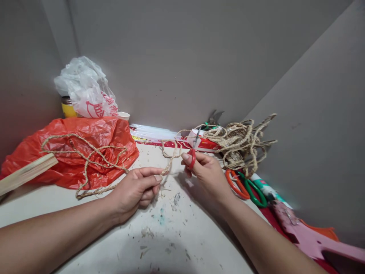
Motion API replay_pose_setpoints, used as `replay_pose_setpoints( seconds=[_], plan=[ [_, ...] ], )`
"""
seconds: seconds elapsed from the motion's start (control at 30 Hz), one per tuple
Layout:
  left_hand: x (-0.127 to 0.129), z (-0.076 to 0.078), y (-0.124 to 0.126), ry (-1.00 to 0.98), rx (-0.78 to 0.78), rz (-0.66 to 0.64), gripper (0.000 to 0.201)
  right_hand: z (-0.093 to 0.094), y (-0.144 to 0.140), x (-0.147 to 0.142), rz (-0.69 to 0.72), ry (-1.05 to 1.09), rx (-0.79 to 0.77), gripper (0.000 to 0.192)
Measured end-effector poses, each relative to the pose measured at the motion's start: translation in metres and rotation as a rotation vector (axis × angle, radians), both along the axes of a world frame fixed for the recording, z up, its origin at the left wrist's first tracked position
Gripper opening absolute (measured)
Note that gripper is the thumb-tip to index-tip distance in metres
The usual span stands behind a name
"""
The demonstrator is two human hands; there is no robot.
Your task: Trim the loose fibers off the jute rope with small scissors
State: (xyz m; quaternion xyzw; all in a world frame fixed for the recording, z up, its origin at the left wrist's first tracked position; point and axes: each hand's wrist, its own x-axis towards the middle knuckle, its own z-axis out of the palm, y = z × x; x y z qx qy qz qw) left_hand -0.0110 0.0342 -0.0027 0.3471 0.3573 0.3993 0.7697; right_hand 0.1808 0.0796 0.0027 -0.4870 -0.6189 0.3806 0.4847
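Observation:
My left hand (142, 190) pinches a tan twisted rope (169, 164) between thumb and fingers, above the middle of the table. One length of this rope trails left over a red plastic bag; another part runs up and away toward a coil on the right. In my right hand (207, 171) is a pair of small scissors (192, 158) with red handles, its metal blades pointing up and away. The scissors are just right of the rope, apart from the part that my left hand pinches. My fingers partly hide the handles.
The red plastic bag (114, 129) covers the left side, with a wooden strip (28, 175) in front. A rope coil (239, 140), orange-handled (236, 186) and green-handled scissors (255, 192), and a pink glue gun (308, 236) line the right. White sticks (155, 132) lie by the wall.

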Motion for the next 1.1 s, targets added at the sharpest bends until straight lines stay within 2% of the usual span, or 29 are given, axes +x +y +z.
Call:
replay_pose_setpoints(
  seconds=[0.1, 0.27, 0.4, 0.67, 0.87, 1.1],
  plan=[
    [-0.003, 0.0, 0.003, -0.043, 0.014, 0.045, 0.015, 0.004, -0.005, 0.001, 0.046, -0.234, 0.154, 0.033],
    [-0.004, 0.002, 0.007, -0.091, 0.026, 0.11, 0.019, 0.002, -0.01, 0.001, 0.183, -0.803, 0.409, 0.028],
    [-0.004, 0.004, 0.007, -0.101, 0.027, 0.142, 0.019, 0.003, -0.012, 0.0, 0.184, -1.044, 0.468, 0.02],
    [-0.003, 0.003, 0.006, -0.043, 0.061, 0.179, 0.026, 0.007, -0.016, -0.001, 0.124, -1.236, 0.566, 0.024],
    [-0.002, 0.001, 0.007, -0.006, 0.083, 0.216, 0.028, 0.009, -0.018, 0.0, 0.112, -1.285, 0.671, 0.028],
    [-0.004, -0.003, 0.008, -0.011, 0.071, 0.221, 0.028, 0.012, -0.019, -0.002, 0.167, -1.277, 0.616, 0.026]
  ],
)
